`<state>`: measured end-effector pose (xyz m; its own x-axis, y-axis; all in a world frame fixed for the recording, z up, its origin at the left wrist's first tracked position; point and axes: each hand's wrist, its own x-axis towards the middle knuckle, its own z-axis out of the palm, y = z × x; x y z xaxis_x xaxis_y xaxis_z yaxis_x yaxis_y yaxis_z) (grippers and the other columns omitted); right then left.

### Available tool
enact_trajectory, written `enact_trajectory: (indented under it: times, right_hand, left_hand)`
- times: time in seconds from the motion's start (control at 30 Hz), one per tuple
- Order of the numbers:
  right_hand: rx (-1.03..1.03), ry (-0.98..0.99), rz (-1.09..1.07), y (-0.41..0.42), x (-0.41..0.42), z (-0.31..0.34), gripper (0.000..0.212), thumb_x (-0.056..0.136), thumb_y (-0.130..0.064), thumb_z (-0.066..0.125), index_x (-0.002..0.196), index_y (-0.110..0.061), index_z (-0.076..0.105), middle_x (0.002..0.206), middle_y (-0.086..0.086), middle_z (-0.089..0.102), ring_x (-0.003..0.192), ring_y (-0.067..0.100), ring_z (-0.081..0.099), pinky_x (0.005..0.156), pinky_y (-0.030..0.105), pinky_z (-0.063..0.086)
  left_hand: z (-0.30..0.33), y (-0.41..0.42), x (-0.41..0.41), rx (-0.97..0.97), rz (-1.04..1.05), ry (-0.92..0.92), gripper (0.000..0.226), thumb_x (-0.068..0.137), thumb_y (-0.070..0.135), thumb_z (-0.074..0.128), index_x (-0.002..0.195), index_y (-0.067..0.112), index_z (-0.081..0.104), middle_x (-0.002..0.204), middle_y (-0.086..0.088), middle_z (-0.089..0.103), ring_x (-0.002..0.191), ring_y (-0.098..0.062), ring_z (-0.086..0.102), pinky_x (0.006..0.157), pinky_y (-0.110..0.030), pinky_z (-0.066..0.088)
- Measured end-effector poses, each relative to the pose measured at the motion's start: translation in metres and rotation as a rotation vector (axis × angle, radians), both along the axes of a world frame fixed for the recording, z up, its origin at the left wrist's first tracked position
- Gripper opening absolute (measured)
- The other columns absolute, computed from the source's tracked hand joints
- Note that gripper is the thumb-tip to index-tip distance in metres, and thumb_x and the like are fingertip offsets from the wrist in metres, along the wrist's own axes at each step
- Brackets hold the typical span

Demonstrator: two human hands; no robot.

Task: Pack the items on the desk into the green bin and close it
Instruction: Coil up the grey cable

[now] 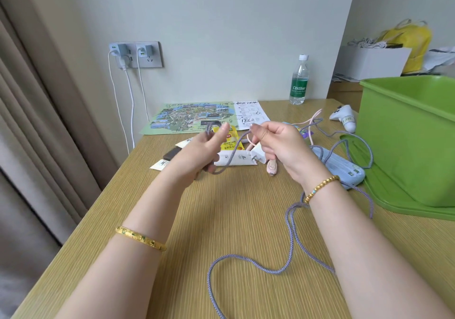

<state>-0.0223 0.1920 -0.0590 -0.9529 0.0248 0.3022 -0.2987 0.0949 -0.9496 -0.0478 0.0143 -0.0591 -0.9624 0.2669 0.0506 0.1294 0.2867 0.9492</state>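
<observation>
Centre of the frame: both of the person's hands are raised above the wooden desk (234, 220), winding a purple braided cable (261, 267). The left hand (197, 151) has its fingers curled round one end of the cable, thumb extended upward. The right hand (278, 146) grips a further stretch of the same cable, fingers closed; a white plug adapter (257, 152) and a pink connector (271, 168) show just below it, though whether it holds them cannot be told. The slack cable trails in loops across the lower centre and runs right toward a pale blue power strip (344, 168). At the right edge, the green bin (408, 141) stands open on its green lid (384, 195). Behind the hands lie tea sachets (230, 141), a park map (187, 117), a white game controller (344, 119) and a water bottle (299, 82).
</observation>
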Motion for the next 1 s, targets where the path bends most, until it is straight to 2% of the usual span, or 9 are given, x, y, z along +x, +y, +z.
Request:
enact_trajectory:
  times: [0.17, 0.27, 0.37, 0.53, 0.6, 0.7, 0.8, 0.9, 1.0]
  right_hand:
    - [-0.115, -0.039, 0.034, -0.002, -0.001, -0.001, 0.027, 0.089, -0.024, 0.058, 0.066, -0.011, 0.055, 0.039, -0.014, 0.036, 0.037, 0.003, 0.025, 0.038, 0.015, 0.021]
    - [-0.072, -0.036, 0.015, -0.004, 0.0, -0.001, 0.029, 0.089, -0.025, 0.058, 0.063, -0.013, 0.055, 0.047, -0.004, 0.028, 0.041, 0.008, 0.022, 0.039, 0.019, 0.016]
    - [-0.061, -0.025, -0.008, -0.004, 0.001, 0.0, 0.029, 0.089, -0.026, 0.059, 0.063, -0.014, 0.055, 0.05, -0.002, 0.027, 0.042, 0.008, 0.022, 0.039, 0.019, 0.017]
    - [-0.023, -0.01, -0.03, -0.003, 0.0, 0.001, 0.017, 0.088, -0.025, 0.06, 0.073, -0.019, 0.056, 0.049, -0.013, 0.042, 0.036, 0.001, 0.03, 0.036, 0.013, 0.023]
    - [0.055, -0.023, 0.008, -0.002, 0.001, 0.002, 0.005, 0.087, -0.025, 0.062, 0.088, -0.023, 0.057, 0.065, -0.01, 0.051, 0.039, -0.003, 0.041, 0.037, 0.009, 0.028]
    - [0.318, -0.021, 0.002, -0.003, 0.003, 0.0, 0.021, 0.088, -0.02, 0.059, 0.106, -0.026, 0.05, 0.089, -0.001, 0.052, 0.058, -0.004, 0.047, 0.051, 0.008, 0.036]
    - [0.772, 0.112, -0.173, -0.011, 0.004, -0.005, 0.024, 0.087, -0.018, 0.052, 0.109, -0.026, 0.048, 0.107, -0.001, 0.049, 0.071, 0.004, 0.048, 0.069, 0.027, 0.044]
    - [0.917, 0.165, -0.235, -0.014, 0.008, -0.005, 0.021, 0.088, -0.021, 0.049, 0.109, -0.023, 0.051, 0.113, -0.004, 0.053, 0.093, 0.021, 0.054, 0.081, 0.041, 0.047]
    - [1.01, 0.212, -0.287, -0.014, 0.008, -0.003, 0.02, 0.09, -0.023, 0.047, 0.109, -0.019, 0.053, 0.109, -0.003, 0.06, 0.096, 0.023, 0.056, 0.076, 0.037, 0.047]
  left_hand:
    - [-0.004, 0.009, 0.011, -0.187, -0.303, 0.073, 0.02, 0.08, 0.042, 0.065, 0.074, 0.029, 0.052, 0.064, 0.008, 0.042, 0.048, -0.009, 0.04, 0.042, -0.02, 0.033]
    - [-0.009, 0.019, 0.017, -0.191, -0.364, 0.054, 0.019, 0.093, 0.024, 0.053, 0.076, 0.021, 0.043, 0.066, 0.003, 0.038, 0.053, -0.012, 0.037, 0.051, -0.03, 0.033]
    - [-0.008, 0.025, 0.023, -0.114, -0.378, 0.061, 0.018, 0.097, 0.016, 0.042, 0.078, 0.017, 0.043, 0.067, 0.002, 0.046, 0.049, -0.011, 0.043, 0.045, -0.021, 0.035]
    - [-0.009, 0.026, 0.022, -0.021, -0.323, 0.115, 0.031, 0.101, 0.018, 0.031, 0.074, 0.015, 0.046, 0.063, 0.007, 0.056, 0.07, -0.008, 0.066, 0.072, -0.029, 0.041]
    - [-0.008, 0.026, 0.022, 0.09, -0.355, 0.05, 0.032, 0.102, 0.017, 0.029, 0.073, 0.012, 0.043, 0.053, 0.007, 0.053, 0.054, -0.014, 0.063, 0.073, -0.037, 0.047]
    - [-0.009, 0.025, 0.021, 0.106, -0.336, -0.005, 0.029, 0.1, 0.014, 0.029, 0.075, 0.01, 0.043, 0.052, 0.002, 0.05, 0.041, -0.014, 0.049, 0.054, -0.032, 0.051]
    - [-0.012, 0.025, 0.019, -0.055, -0.3, 0.006, 0.032, 0.099, 0.014, 0.029, 0.07, 0.01, 0.042, 0.061, -0.01, 0.047, 0.042, -0.018, 0.048, 0.051, -0.032, 0.042]
    - [-0.012, 0.022, 0.018, -0.077, -0.333, -0.037, 0.032, 0.098, 0.011, 0.028, 0.07, 0.011, 0.042, 0.062, -0.005, 0.046, 0.039, -0.013, 0.046, 0.044, -0.026, 0.041]
    - [-0.012, 0.02, 0.017, -0.079, -0.363, -0.055, 0.032, 0.098, 0.012, 0.028, 0.072, 0.013, 0.047, 0.061, -0.005, 0.048, 0.041, -0.015, 0.048, 0.046, -0.026, 0.039]
